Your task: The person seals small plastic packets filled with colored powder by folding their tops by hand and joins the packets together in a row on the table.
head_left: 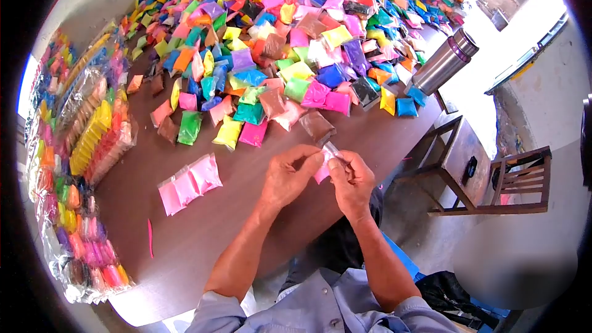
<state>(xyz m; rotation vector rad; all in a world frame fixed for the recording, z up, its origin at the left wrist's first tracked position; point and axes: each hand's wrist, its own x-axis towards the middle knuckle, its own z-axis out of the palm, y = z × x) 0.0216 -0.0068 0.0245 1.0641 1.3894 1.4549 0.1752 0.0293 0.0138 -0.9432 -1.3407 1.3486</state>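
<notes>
Near the front edge of the brown table, a small pink packet (322, 171) with a clear plastic top is held between my two hands. My left hand (290, 174) pinches its left side with thumb and forefinger. On the right side, my right hand (351, 182) grips the packet, thumb on top and the other fingers curled. To the left of my hands, several light pink packets (189, 185) lie side by side on the table. A brown packet (317, 126) rests just beyond my fingertips.
A large heap of coloured packets (299, 71) covers the far part of the table (203, 240). Bagged packets (92, 142) line the left edge. A steel flask (445, 61) lies at the right. A small wooden table (462, 157) and chair (524, 179) stand beyond.
</notes>
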